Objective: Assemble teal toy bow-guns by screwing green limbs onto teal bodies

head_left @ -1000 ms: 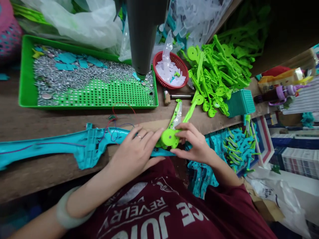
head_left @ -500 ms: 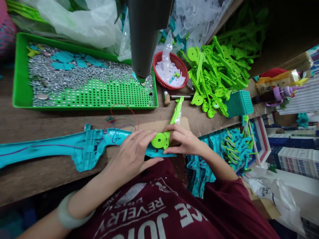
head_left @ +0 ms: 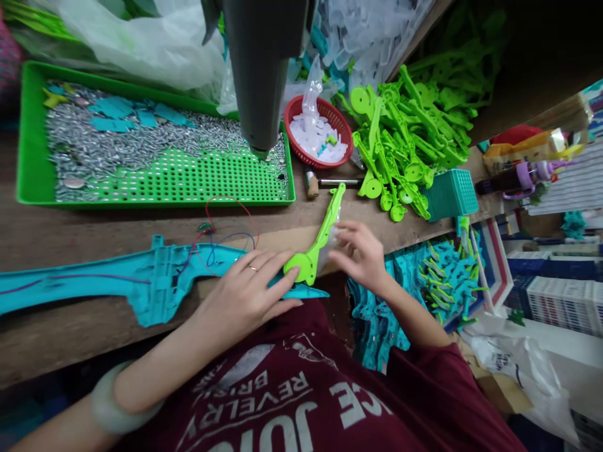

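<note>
My left hand (head_left: 254, 285) lies over the right end of a long blue plastic shell (head_left: 162, 276), gripping it, with fingertips on the round end of a lime-green plastic arm (head_left: 325, 235). The shell's pointed tip shows past my fingers. Thin red and blue wires (head_left: 210, 242) with a small green board rise from the shell. The green arm slants up and away, a clear plastic piece (head_left: 328, 252) along its right side. Just right of that piece, my right hand (head_left: 360, 254) has its fingers bent and apart, with nothing visible in them.
A green tray (head_left: 155, 204) of screws stands at the back left, under a dark grey tool (head_left: 259, 81). A red basket (head_left: 287, 129) holds white pieces. Beyond the hammer (head_left: 311, 182) lie heaped green parts (head_left: 396, 144) and a teal basket (head_left: 452, 194). Blue assemblies (head_left: 381, 320) hang lower right.
My right hand has come off the green arm's lower end and moved a little up and right, fingers spreading. My left hand stays on the shell, its fingertips further onto the green disc.
</note>
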`<state>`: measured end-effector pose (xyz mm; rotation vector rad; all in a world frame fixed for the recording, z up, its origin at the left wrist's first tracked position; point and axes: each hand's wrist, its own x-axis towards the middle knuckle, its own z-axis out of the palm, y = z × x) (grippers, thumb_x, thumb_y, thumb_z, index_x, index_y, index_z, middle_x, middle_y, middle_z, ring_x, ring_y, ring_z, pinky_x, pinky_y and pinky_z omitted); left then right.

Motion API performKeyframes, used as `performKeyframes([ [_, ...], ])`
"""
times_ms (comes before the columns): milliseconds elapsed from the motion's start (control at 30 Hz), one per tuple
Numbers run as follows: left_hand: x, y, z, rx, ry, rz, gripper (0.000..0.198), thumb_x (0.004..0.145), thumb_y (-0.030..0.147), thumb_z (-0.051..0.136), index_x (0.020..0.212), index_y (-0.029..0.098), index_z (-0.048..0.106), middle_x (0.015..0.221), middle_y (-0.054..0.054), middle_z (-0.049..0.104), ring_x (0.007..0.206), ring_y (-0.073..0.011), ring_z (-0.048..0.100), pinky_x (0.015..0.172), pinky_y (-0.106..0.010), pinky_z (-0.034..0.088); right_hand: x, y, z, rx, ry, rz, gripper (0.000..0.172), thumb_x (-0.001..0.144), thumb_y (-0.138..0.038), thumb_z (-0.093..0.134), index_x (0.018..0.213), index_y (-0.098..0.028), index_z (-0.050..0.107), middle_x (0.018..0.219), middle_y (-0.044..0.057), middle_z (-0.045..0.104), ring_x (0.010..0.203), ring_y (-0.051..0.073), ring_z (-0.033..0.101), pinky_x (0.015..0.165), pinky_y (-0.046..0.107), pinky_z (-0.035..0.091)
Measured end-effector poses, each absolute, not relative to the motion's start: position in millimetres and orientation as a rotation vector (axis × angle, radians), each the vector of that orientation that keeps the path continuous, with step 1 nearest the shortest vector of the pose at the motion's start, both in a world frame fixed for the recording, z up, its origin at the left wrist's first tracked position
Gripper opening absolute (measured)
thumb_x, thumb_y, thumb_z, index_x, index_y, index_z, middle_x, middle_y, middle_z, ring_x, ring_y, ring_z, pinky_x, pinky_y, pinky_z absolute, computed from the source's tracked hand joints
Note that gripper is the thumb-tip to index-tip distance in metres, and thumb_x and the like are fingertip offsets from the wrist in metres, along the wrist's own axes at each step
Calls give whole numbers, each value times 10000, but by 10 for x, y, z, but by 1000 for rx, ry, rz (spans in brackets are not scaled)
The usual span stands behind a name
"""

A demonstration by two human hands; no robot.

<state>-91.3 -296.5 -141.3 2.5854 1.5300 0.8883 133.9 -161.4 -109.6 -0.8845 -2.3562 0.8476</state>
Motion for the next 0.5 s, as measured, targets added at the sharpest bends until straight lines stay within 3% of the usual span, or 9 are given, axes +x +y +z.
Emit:
performKeyframes([
  [67, -929, -2987, -1438, 2593, 1497, 917, 305, 985, 407, 590, 1122, 144, 662, 1277, -208, 663, 1103, -317, 665, 953, -484, 539, 1324, -1529, -1130, -1284, -1888, 1158, 400, 867, -489, 689, 1113, -185, 605, 1133, 107, 697, 626, 114, 645, 468, 242, 517],
  [133, -943, -3006, -1464, 2606, 1465, 943, 268, 971, 372, 626, 1125, 156, 662, 1311, -204, 655, 1131, -315, 663, 964, -479, 535, 1266, -1418, -1148, -1411, -1527, 1504, 496, 805, -520, 726, 1154, -201, 579, 970, 41, 707, 495, 92, 589, 362, 220, 440],
  [233, -960, -3020, -1498, 2629, 1423, 993, 251, 959, 320, 651, 1148, 155, 655, 1350, -203, 637, 1144, -319, 663, 965, -485, 531, 1160, -1296, -1119, -1334, -1339, 1867, 462, 728, -553, 777, 985, -203, 618, 625, -63, 593, 408, 70, 489, 313, 178, 353],
  [333, -967, -3022, -1492, 2616, 1405, 1054, 225, 961, 293, 645, 1152, 177, 659, 1336, -176, 653, 1126, -303, 668, 958, -472, 534, 1097, -1289, -1071, -1280, -1337, 1900, 421, 693, -560, 791, 766, -199, 588, 476, -95, 484, 358, 47, 403, 289, 155, 248],
  [433, -944, -3018, -1410, 2577, 1407, 1057, 192, 976, 309, 613, 1105, 179, 671, 1258, -159, 688, 1096, -294, 671, 957, -458, 529, 1078, -1336, -1071, -1294, -1345, 1766, 396, 697, -537, 771, 700, -198, 566, 430, -101, 463, 318, 43, 379, 278, 159, 193],
  [500, -902, -2991, -1323, 2471, 1459, 1022, 273, 1005, 389, 547, 1106, 163, 661, 1207, -164, 697, 1075, -299, 671, 951, -463, 528, 1070, -1352, -1095, -1291, -1337, 1727, 368, 699, -514, 753, 697, -194, 570, 446, -91, 508, 298, 36, 361, 276, 163, 174],
])
